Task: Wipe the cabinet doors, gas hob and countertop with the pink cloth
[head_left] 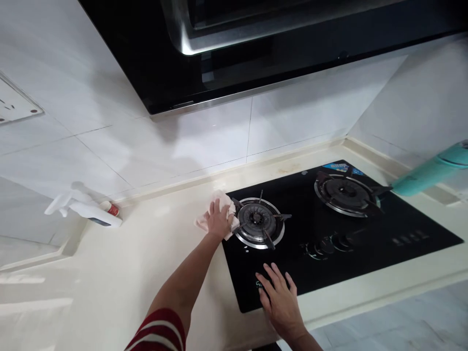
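Note:
My left hand (218,220) is pressed onto a crumpled pale pink-white cloth (201,223), fingers over it, at the left edge of the black gas stove (292,204). The cloth lies partly on the cream countertop (157,273) and reaches the left burner (257,219). Whether it is fabric or paper, I cannot tell. Toward the stove's front left corner, my right hand (281,298) rests with fingers spread and nothing in them. Several control knobs (327,245) sit to its right. A second burner (343,192) is farther right.
A black range hood (234,80) hangs low above the stove. At the left wall, a white spray bottle (87,210) lies tilted beside a small red-and-white container (111,208). A teal cylindrical object (427,173) stands by the right burner. A wall socket (16,105) is at far left.

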A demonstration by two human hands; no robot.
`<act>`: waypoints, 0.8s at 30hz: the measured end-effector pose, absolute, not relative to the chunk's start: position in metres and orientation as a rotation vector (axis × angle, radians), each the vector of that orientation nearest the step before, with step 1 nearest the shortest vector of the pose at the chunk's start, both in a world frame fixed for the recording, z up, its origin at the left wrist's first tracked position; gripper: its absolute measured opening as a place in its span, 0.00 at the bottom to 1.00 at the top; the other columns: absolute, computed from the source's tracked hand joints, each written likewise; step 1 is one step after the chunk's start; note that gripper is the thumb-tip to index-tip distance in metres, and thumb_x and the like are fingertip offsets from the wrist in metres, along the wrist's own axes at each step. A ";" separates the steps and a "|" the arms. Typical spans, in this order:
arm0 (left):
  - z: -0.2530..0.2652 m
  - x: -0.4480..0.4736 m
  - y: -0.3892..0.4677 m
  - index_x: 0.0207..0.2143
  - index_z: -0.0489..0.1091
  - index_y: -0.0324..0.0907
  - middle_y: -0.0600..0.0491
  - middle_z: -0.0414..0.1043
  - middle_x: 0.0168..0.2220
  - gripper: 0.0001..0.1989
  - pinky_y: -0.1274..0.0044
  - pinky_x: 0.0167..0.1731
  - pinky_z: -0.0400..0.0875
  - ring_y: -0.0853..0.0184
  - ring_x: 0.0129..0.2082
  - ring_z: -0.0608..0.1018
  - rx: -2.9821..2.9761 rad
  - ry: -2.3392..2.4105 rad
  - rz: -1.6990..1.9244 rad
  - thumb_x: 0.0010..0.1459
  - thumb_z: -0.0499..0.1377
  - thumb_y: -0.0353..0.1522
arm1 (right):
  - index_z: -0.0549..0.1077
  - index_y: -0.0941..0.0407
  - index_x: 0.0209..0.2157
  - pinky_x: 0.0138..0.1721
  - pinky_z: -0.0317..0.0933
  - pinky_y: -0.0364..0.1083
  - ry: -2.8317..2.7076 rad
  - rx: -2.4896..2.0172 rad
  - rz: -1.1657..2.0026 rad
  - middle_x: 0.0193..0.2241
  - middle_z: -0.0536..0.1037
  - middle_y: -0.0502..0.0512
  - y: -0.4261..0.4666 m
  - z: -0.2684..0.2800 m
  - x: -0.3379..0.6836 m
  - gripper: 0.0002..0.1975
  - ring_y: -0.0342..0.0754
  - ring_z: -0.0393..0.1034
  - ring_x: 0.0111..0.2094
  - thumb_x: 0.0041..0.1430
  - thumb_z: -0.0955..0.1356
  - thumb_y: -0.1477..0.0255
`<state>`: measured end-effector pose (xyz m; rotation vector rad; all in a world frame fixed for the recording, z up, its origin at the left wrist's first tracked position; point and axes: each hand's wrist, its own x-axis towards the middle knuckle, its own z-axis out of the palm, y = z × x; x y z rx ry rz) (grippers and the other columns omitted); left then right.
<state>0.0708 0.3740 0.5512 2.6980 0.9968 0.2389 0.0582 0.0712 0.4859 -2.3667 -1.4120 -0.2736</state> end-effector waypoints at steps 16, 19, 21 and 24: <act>0.538 -0.092 0.201 0.60 0.65 0.51 0.45 0.45 0.72 0.32 0.41 0.62 0.51 0.40 0.70 0.51 2.625 0.340 0.137 0.53 0.65 0.43 | 0.72 0.53 0.52 0.62 0.51 0.59 -1.078 -2.173 -0.251 0.57 0.70 0.59 0.066 0.490 0.058 0.18 0.54 0.60 0.62 0.70 0.57 0.67; 0.546 -0.113 0.216 0.67 0.52 0.48 0.44 0.49 0.71 0.35 0.51 0.65 0.57 0.52 0.70 0.54 2.514 0.229 0.211 0.60 0.59 0.40 | 0.69 0.53 0.58 0.60 0.52 0.62 -0.924 -2.175 -0.290 0.60 0.64 0.62 0.080 0.504 0.032 0.21 0.60 0.57 0.62 0.69 0.58 0.64; 0.543 -0.135 0.236 0.69 0.48 0.45 0.42 0.52 0.70 0.32 0.59 0.64 0.62 0.58 0.70 0.57 2.496 0.374 0.405 0.65 0.54 0.37 | 0.66 0.50 0.62 0.60 0.51 0.65 -1.023 -2.243 -0.177 0.66 0.57 0.62 0.100 0.515 0.007 0.24 0.65 0.51 0.65 0.67 0.60 0.60; 0.528 -0.175 0.270 0.64 0.57 0.44 0.42 0.60 0.66 0.25 0.58 0.63 0.62 0.57 0.68 0.60 2.595 0.729 0.619 0.67 0.52 0.37 | 0.67 0.47 0.61 0.60 0.44 0.72 -1.225 -2.340 -0.018 0.70 0.48 0.60 0.134 0.524 -0.021 0.30 0.75 0.39 0.68 0.59 0.67 0.53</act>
